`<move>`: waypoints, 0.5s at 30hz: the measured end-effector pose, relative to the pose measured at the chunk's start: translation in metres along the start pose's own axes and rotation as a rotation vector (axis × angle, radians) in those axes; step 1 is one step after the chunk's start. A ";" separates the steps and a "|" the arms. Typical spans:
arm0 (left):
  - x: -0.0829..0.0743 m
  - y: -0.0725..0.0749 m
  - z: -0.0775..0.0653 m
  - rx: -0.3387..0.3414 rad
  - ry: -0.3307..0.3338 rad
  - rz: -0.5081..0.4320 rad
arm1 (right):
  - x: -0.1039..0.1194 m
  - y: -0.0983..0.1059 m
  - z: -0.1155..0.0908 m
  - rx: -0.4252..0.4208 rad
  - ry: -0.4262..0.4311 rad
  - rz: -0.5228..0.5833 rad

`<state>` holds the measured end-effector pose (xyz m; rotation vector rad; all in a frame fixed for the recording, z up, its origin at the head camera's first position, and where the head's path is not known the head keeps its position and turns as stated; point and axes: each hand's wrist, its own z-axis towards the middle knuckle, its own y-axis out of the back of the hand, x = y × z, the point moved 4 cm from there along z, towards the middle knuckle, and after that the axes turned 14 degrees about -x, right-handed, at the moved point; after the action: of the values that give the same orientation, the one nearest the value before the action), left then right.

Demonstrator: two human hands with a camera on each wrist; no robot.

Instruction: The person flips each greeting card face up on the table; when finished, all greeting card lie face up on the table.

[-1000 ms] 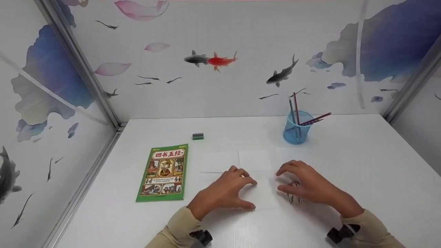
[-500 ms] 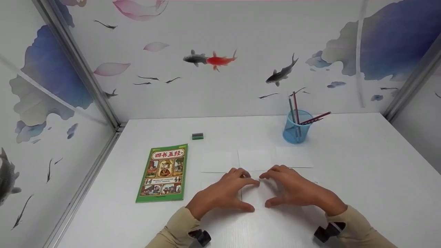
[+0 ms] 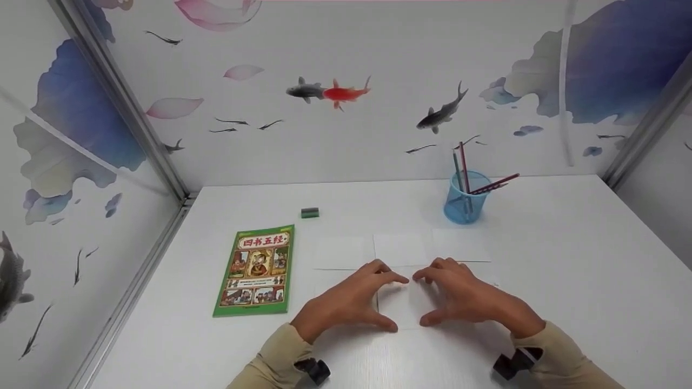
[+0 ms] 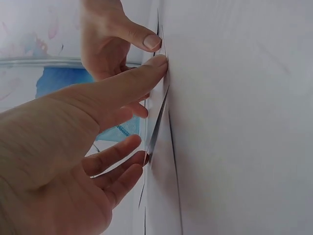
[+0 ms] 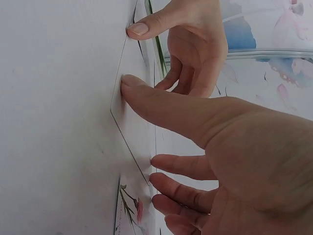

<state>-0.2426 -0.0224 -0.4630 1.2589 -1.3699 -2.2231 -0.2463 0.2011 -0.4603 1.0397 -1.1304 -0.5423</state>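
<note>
A white card (image 3: 399,312) lies between my hands on the white table. My left hand (image 3: 351,300) rests over its left part, thumb near the front edge and fingers toward the back. On the right, my right hand (image 3: 459,294) mirrors it, thumb and fingers spread apart and touching the card. In the right wrist view, the right thumb touches the edge of the card (image 5: 132,125). Lower there lies a card with a printed flower (image 5: 128,208), mostly under my right hand in the head view. The left wrist view shows a slightly raised card edge (image 4: 157,125).
Behind my hands sits a row of white cards: left (image 3: 340,253), middle (image 3: 400,249), right (image 3: 459,246). A green book (image 3: 257,270) lies at left, a small green block (image 3: 310,213) farther back. A blue mesh cup (image 3: 466,200) with several pencils stands back right.
My right hand has moved left from the flower-printed card to the middle white card, then shifted slightly back to the right. The left hand has barely moved.
</note>
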 end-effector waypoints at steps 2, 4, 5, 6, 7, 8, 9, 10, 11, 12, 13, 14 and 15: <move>-0.001 0.001 0.001 -0.012 -0.018 -0.001 | 0.000 -0.001 0.000 0.001 -0.007 0.000; -0.002 0.001 0.001 -0.028 -0.042 0.000 | 0.000 -0.001 0.001 -0.007 -0.008 0.002; -0.003 0.002 0.001 -0.037 -0.050 0.004 | -0.001 -0.001 0.001 -0.015 -0.006 0.004; -0.003 0.003 0.001 -0.047 -0.059 0.009 | -0.001 -0.001 0.002 -0.024 0.001 0.006; -0.003 0.004 0.001 -0.058 -0.066 0.012 | -0.001 0.000 0.002 -0.032 0.004 0.020; -0.004 0.005 0.001 -0.068 -0.071 0.013 | -0.001 0.001 0.002 -0.040 0.010 0.043; -0.004 0.005 0.001 -0.078 -0.074 0.016 | -0.002 0.003 0.002 -0.047 0.016 0.076; -0.004 0.006 0.002 -0.088 -0.076 0.020 | -0.002 0.004 0.002 -0.050 0.019 0.119; -0.004 0.007 0.002 -0.097 -0.076 0.020 | -0.002 0.006 0.002 -0.053 0.023 0.167; -0.004 0.008 0.002 -0.109 -0.074 0.015 | -0.002 0.007 0.002 -0.059 0.026 0.220; -0.005 0.008 0.002 -0.124 -0.070 0.006 | -0.002 0.008 0.002 -0.065 0.019 0.284; -0.005 0.009 0.003 -0.144 -0.063 -0.003 | -0.002 0.010 0.002 -0.081 0.010 0.343; -0.006 0.010 0.003 -0.167 -0.058 -0.014 | -0.001 0.012 0.002 -0.104 0.000 0.396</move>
<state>-0.2440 -0.0224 -0.4512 1.1585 -1.1690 -2.3448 -0.2501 0.2067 -0.4503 0.7002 -1.2557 -0.2809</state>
